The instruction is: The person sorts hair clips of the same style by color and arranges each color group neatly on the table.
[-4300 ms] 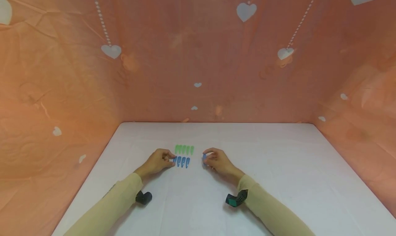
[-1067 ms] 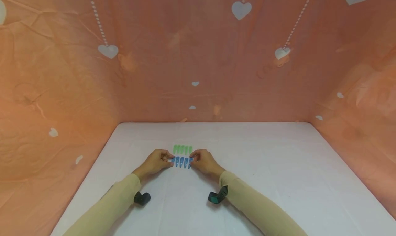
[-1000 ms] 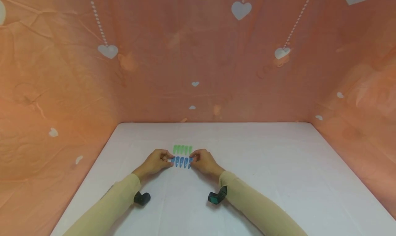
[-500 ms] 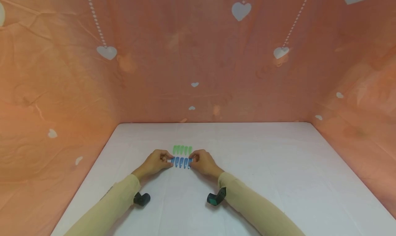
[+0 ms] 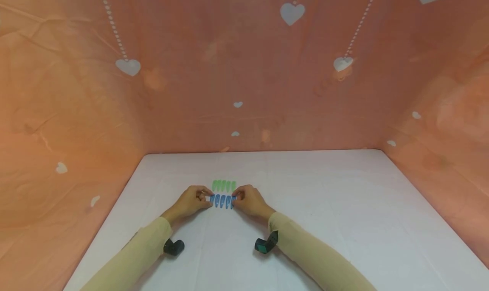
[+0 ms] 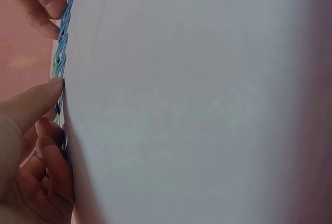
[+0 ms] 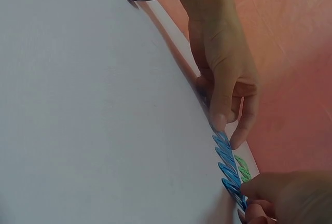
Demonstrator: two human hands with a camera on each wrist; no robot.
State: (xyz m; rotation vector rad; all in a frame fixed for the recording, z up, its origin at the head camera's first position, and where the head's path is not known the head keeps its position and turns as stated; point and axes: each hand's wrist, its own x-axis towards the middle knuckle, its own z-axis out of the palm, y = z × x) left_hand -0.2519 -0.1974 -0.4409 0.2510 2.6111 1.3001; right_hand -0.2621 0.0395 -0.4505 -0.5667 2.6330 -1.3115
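Note:
In the head view, several blue snap hair clips (image 5: pixel 223 201) lie side by side in a row on the white table. My left hand (image 5: pixel 192 200) holds the leftmost blue clip (image 5: pixel 212 199) at its two ends, between thumb and index finger. At the other end of the row, my right hand (image 5: pixel 251 201) pinches the rightmost blue clip (image 5: pixel 233 202) the same way, and its fingertips partly cover it. Seen edge-on in the right wrist view, the blue clips (image 7: pixel 226 156) lean in one slanted line between both hands.
Just behind the blue row lies a row of several green hair clips (image 5: pixel 224 186). The white tabletop (image 5: pixel 324 197) stretches around both rows. An orange sheet with white hearts (image 5: pixel 214 83) stands at the back and sides. Dark wrist cameras (image 5: pixel 173 247) sit below both wrists.
About four seconds ago my right hand held a blue clip apart, to the right; it has moved left and that clip now ends the row. Over the last second both hands stay nearly still.

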